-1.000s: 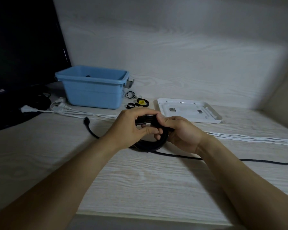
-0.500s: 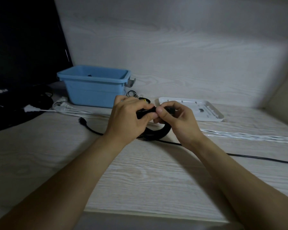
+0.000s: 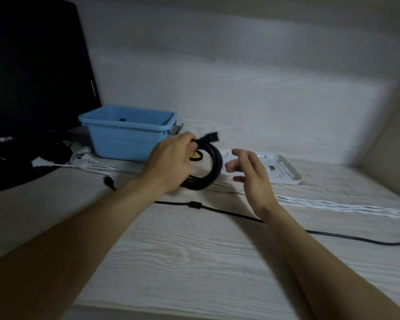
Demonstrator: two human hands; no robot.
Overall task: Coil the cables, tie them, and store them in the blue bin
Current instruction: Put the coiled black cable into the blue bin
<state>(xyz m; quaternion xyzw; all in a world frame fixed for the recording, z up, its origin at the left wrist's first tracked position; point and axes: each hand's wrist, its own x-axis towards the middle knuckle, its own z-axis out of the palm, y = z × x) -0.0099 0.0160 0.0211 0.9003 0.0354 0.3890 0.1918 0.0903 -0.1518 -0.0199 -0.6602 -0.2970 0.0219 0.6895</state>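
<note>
1. My left hand (image 3: pixel 171 161) has its grip closed around the top of a black cable coil (image 3: pixel 214 165), lifted just above the tabletop (image 3: pixel 194 262).
2. My right hand (image 3: pixel 249 174) hovers just right of the coil, fingers loose, holding nothing.
3. The blue bin (image 3: pixel 127 137) sits just behind my left grip.
4. The cable looks light but springy; I'd pinch across all loops so none spring free.
5. A loose tail (image 3: pixel 240 214) trails below the grip.

A blue bin (image 3: pixel 127 132) stands on a pale wood-grain desk (image 3: pixel 194 262). Right of the bin: black cable (image 3: pixel 214 167), yellow tape (image 3: pixel 195 155), white tray (image 3: pixel 284 172).
</note>
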